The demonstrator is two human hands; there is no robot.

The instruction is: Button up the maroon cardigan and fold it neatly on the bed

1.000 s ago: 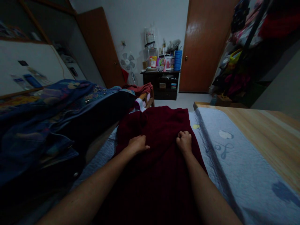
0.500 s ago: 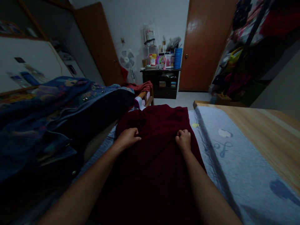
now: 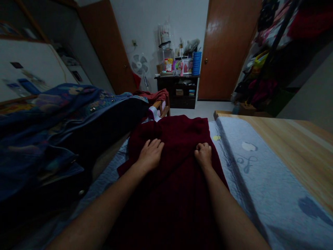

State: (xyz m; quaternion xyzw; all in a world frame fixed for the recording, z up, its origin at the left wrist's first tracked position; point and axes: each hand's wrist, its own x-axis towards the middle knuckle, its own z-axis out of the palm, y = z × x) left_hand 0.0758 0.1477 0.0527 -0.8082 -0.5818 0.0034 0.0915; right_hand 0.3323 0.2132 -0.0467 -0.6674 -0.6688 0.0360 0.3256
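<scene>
A dark red garment lies spread in front of me over a light blue quilted cover. My left hand rests palm down on the garment's left part, its fingers stretched out and flat on the cloth. On the right part of the garment, my right hand has its fingers curled and pinched on the fabric. Creases run across the cloth between the two hands. The garment's near end is dark and partly hidden by my forearms.
A heap of denim clothes lies at the left. Bare wooden boards show at the right of the cover. Farther off stand a white fan, a dark cabinet with items on top, and a wooden door. Clothes hang at the right.
My left hand has shifted right on the garment and opened from a curled grip to lie flat; a left corner of the cloth now shows. My right hand stays in place.
</scene>
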